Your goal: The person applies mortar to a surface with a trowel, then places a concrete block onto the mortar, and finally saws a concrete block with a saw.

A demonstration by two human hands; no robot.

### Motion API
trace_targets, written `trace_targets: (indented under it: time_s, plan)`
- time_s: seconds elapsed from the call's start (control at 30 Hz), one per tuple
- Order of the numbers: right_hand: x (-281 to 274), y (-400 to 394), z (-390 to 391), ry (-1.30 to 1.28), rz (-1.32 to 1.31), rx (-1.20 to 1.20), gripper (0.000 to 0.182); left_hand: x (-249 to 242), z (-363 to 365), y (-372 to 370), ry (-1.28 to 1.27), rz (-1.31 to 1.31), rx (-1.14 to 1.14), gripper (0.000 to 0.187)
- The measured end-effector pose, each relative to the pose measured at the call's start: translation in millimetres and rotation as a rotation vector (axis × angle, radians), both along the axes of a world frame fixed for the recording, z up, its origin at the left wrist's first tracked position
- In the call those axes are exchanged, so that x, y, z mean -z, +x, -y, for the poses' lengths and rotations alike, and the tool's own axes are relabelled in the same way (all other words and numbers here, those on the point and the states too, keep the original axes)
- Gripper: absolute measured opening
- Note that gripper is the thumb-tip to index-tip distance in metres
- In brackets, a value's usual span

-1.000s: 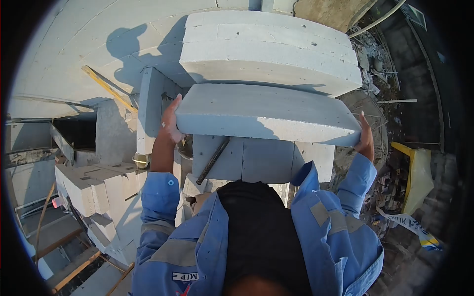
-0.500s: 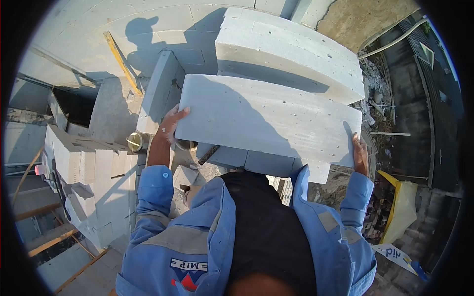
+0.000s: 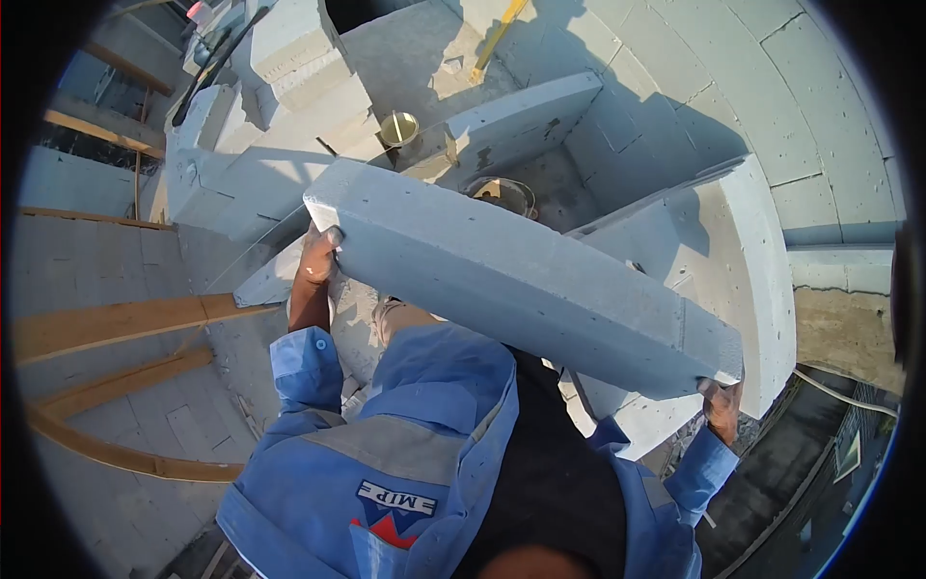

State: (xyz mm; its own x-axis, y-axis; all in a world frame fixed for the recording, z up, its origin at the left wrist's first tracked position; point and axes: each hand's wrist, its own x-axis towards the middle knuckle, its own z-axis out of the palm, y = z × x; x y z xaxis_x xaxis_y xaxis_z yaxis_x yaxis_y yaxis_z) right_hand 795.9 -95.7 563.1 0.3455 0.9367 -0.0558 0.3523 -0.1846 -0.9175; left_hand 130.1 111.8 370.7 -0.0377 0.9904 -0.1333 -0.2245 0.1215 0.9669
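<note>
Grey block [image 3: 521,278] is held up just in front of the blue jacket [image 3: 386,449]. The left hand [image 3: 319,255] grips its left end, the right hand [image 3: 721,409] its right end. On the far side are a pail [image 3: 408,132] and a yellow stick [image 3: 500,39].

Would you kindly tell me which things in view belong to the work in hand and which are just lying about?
Work in hand:
- long pale block, held at its two ends
- left hand
- right hand

Apparently just lying about, untouched:
- small pail
- yellow bar
- wooden beams
</note>
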Motion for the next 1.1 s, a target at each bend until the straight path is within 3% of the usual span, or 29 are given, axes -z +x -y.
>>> trace_targets:
  time_s: [0.03, 0.2, 0.3, 0.4, 0.43, 0.53, 0.6, 0.67, 0.7, 0.73, 0.77, 0.8, 0.87, 0.9, 0.93, 1.0, 1.1]
  plan:
    - [-16, -34, -37, -0.063, -0.033, -0.087, 0.098, -10, 20, -14, 0.025, 0.007, 0.017, 0.093]
    - [-28, -136, -153, -0.392, -0.089, -0.495, 0.095, 41, 128, -111, -0.178, 0.148, -0.281, 0.091]
    - [-31, -193, -232, -0.615, 0.343, -0.968, 0.098, 63, 178, -151, -0.266, 0.183, -0.413, 0.093]
    - [-40, -297, -299, -0.791, 0.564, -1.191, 0.096, 77, 212, -201, -0.427, 0.262, -0.461, 0.096]
    - [-42, -339, -323, -0.814, 0.731, -1.339, 0.096, 72, 217, -216, -0.459, 0.268, -0.456, 0.095]
    - [-10, -426, -363, -0.750, 0.914, -1.595, 0.096, 89, 223, -268, -0.523, 0.335, -0.464, 0.090]
    - [20, -482, -398, -0.844, 0.944, -1.637, 0.092, 78, 215, -308, -0.628, 0.379, -0.377, 0.080]
    - [43, -509, -409, -0.726, 0.966, -1.594, 0.084, 102, 232, -343, -0.569, 0.413, -0.228, 0.071]
    - [56, -516, -413, -0.766, 0.964, -1.555, 0.084, 74, 187, -341, -0.610, 0.299, -0.230, 0.075]
    - [72, -521, -419, -0.643, 1.046, -1.557, 0.081, 47, 142, -334, -0.641, 0.185, -0.229, 0.080]
    - [90, -522, -425, -0.517, 1.132, -1.559, 0.078, 63, 146, -345, -0.649, 0.152, -0.147, 0.094]
    - [110, -520, -430, -0.486, 1.162, -1.526, 0.076, 81, 138, -344, -0.649, 0.169, -0.108, 0.094]
    - [154, -514, -441, -0.414, 1.205, -1.462, 0.075, 112, 120, -338, -0.312, -0.202, -0.081, 0.100]
    - [176, -513, -449, -0.372, 1.218, -1.426, 0.076, 124, 112, -338, -0.274, -0.305, -0.008, 0.101]
    - [198, -512, -459, -0.385, 1.233, -1.403, 0.076, 142, 100, -335, -0.260, -0.291, 0.009, 0.101]
    - [238, -507, -474, -0.160, 1.293, -1.369, 0.075, 172, 84, -325, -0.284, -0.398, -0.045, 0.101]
    - [294, -489, -490, -0.038, 1.385, -1.305, 0.072, 196, 47, -310, -0.367, -0.246, -0.110, 0.097]
